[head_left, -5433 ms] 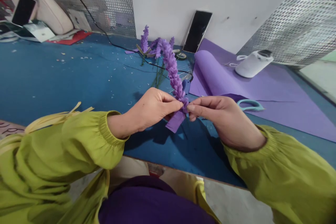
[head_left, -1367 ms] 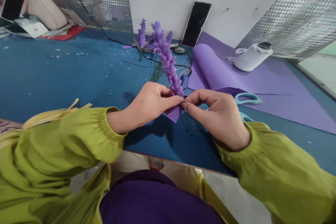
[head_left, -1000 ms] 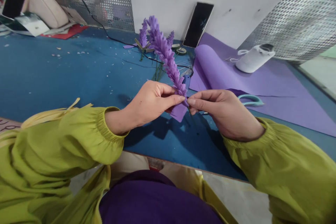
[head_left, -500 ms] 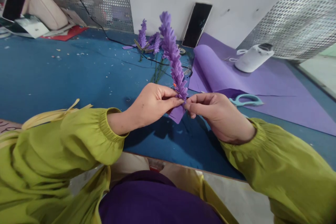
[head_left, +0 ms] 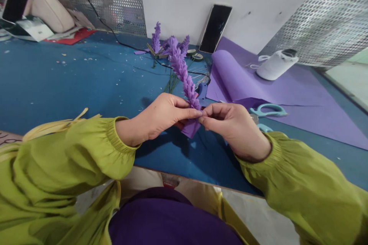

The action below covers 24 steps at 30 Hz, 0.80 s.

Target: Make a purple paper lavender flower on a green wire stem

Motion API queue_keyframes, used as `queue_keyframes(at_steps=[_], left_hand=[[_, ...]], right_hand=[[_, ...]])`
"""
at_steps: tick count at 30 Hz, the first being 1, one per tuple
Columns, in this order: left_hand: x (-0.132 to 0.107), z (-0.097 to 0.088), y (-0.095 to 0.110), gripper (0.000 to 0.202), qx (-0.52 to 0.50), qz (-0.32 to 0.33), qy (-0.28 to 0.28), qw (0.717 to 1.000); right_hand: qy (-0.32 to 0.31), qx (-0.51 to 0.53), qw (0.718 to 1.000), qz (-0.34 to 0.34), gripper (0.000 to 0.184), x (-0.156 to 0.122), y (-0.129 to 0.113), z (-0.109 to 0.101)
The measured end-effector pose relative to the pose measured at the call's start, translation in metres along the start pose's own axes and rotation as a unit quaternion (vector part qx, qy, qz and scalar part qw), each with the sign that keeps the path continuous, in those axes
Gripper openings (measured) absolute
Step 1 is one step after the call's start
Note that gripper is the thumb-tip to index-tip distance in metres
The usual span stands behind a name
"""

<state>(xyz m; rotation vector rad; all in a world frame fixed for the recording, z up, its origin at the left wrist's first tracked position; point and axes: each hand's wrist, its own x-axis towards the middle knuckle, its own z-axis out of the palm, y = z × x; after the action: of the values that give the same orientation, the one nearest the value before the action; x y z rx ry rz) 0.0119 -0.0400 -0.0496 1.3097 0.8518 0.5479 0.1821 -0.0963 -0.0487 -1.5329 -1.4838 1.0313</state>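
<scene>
A purple paper lavender spike [head_left: 184,74] stands up between my hands over the blue table [head_left: 71,80]. My left hand [head_left: 162,118] pinches its base from the left, thumb and forefinger closed. My right hand [head_left: 230,126] pinches the same spot from the right, fingers pressed together on the wrapped strip. A loose purple strip end [head_left: 190,128] hangs below the pinch. Yellow-green sleeves cover both forearms.
Finished purple flower spikes [head_left: 157,40] and green wires lie behind. A purple paper roll [head_left: 230,72] and sheet spread to the right, with teal scissors [head_left: 268,110] and a white spool [head_left: 276,67]. A dark phone [head_left: 215,28] leans on the wall. Perforated metal panels stand at both sides.
The spike has tilted back to the left and sunk lower than half a second ago. Both hands stay pinched at its base, and my right hand has turned slightly.
</scene>
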Motion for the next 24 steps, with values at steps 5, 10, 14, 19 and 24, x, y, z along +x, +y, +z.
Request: queue_keyframes(at_steps=[5, 10, 14, 19, 24], left_hand=[[0.000, -0.007, 0.005, 0.022, -0.025, -0.013, 0.038, 0.999], [-0.001, -0.015, 0.010, 0.024, -0.063, -0.034, 0.040, 0.997], [-0.002, -0.019, 0.011, 0.024, -0.070, -0.030, 0.036, 0.996], [-0.002, -0.021, 0.014, 0.024, -0.082, -0.014, 0.045, 0.996], [0.002, -0.026, 0.013, 0.028, -0.081, 0.006, 0.065, 0.995]], right_hand=[[0.030, -0.163, 0.981, -0.099, 0.029, 0.014, 0.001, -0.029], [0.017, -0.518, 0.794, -0.317, 0.043, 0.055, 0.022, -0.059], [-0.083, -0.570, 0.718, -0.391, 0.048, 0.074, 0.038, -0.060], [-0.080, -0.595, 0.685, -0.412, 0.042, 0.070, 0.034, -0.057], [-0.086, -0.627, 0.654, -0.415, 0.041, 0.060, 0.024, -0.053]])
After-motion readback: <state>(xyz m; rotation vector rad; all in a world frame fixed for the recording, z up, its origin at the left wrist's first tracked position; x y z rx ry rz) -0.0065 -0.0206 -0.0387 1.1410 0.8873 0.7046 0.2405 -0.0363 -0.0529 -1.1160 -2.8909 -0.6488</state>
